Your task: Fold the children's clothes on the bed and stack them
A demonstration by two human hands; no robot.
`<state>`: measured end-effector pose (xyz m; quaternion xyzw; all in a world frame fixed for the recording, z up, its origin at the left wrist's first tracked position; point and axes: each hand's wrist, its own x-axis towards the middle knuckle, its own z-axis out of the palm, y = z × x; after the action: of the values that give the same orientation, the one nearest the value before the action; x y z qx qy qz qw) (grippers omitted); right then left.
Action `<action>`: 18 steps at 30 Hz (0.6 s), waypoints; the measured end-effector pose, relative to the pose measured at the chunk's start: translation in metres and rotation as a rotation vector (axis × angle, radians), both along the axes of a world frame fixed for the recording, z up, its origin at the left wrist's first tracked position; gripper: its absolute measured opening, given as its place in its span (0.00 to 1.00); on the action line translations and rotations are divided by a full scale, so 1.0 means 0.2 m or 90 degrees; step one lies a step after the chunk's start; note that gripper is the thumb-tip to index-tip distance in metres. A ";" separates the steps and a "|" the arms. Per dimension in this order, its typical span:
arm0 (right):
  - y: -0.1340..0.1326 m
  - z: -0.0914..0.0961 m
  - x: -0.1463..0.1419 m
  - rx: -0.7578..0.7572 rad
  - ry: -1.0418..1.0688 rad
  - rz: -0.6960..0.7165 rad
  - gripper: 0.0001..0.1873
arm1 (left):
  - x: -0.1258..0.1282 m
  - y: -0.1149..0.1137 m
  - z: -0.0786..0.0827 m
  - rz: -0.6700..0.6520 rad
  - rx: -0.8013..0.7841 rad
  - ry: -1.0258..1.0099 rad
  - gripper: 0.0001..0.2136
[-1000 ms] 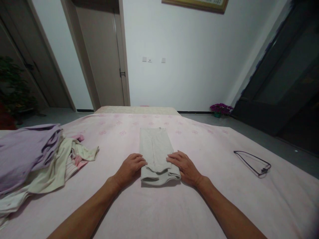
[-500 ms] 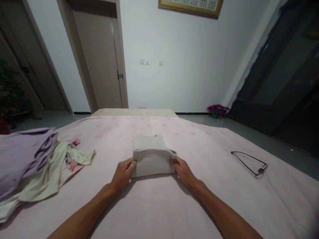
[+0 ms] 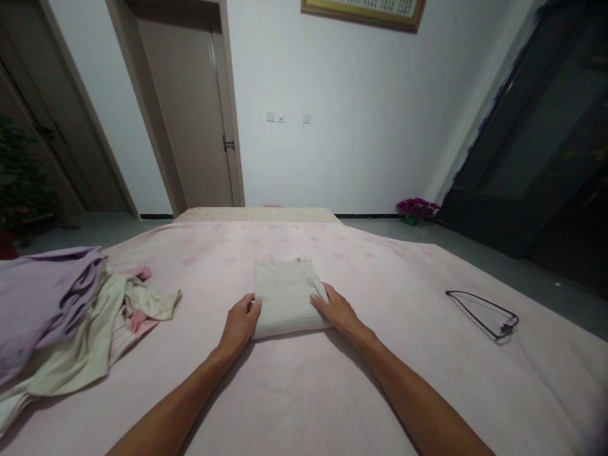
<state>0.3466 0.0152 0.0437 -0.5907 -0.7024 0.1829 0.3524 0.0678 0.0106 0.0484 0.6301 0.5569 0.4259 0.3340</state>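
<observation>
A pale, ribbed shirt [image 3: 287, 301] lies folded into a flat, near-square bundle in front of me, its round neckline facing up at the far end. My left hand [image 3: 240, 320] grips the bundle's left edge, thumb at the rim and fingers curled out of sight beside or under it. At the right edge, my right hand [image 3: 339, 310] holds on with its thumb laid on top of the cloth; its other fingers are partly hidden along the side.
A pink flowered sheet [image 3: 294, 392] covers the surface under the shirt. Rumpled clothes, with a purple garment [image 3: 47, 297] on top, are heaped at left. A thin black hanger-like frame [image 3: 482, 313] lies at right. Beyond stand a door [image 3: 185, 114] and purple flowers [image 3: 417, 208].
The raised near flap of the shirt has come down flat, so the neckline side now shows whole. My right hand has shifted slightly up and inward, its thumb onto the cloth.
</observation>
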 end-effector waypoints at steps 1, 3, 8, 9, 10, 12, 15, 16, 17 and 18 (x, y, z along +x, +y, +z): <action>0.00 0.00 0.00 0.001 -0.006 -0.011 0.26 | 0.00 -0.01 0.00 0.009 0.010 -0.002 0.19; 0.00 0.00 0.00 0.003 0.019 -0.037 0.25 | 0.00 -0.03 0.01 0.033 0.041 -0.009 0.20; 0.04 -0.02 0.01 0.010 -0.022 -0.049 0.20 | -0.01 -0.03 0.02 0.072 0.017 0.058 0.24; 0.04 -0.02 0.01 -0.006 -0.052 -0.058 0.19 | -0.01 -0.03 0.02 0.067 0.001 0.080 0.24; 0.04 -0.02 0.01 -0.028 -0.085 -0.073 0.19 | -0.02 -0.02 0.02 0.059 -0.012 0.106 0.25; 0.03 -0.02 0.01 -0.062 -0.142 -0.111 0.21 | -0.04 -0.01 0.02 0.042 -0.026 0.174 0.25; 0.01 -0.01 0.02 0.016 -0.177 -0.131 0.22 | -0.05 -0.01 0.02 0.051 0.060 0.262 0.24; 0.01 -0.01 0.02 0.074 -0.177 -0.115 0.22 | -0.06 -0.02 0.02 0.050 0.129 0.274 0.23; 0.01 -0.01 0.02 0.135 -0.174 -0.088 0.22 | -0.06 -0.02 0.02 0.040 0.208 0.277 0.22; 0.01 -0.01 0.02 0.188 -0.171 -0.052 0.22 | -0.07 -0.02 0.02 0.017 0.282 0.275 0.20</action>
<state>0.3500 0.0163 0.0416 -0.5797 -0.7378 -0.0167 0.3455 0.0547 0.0073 0.0515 0.7562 0.5168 0.3974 0.0567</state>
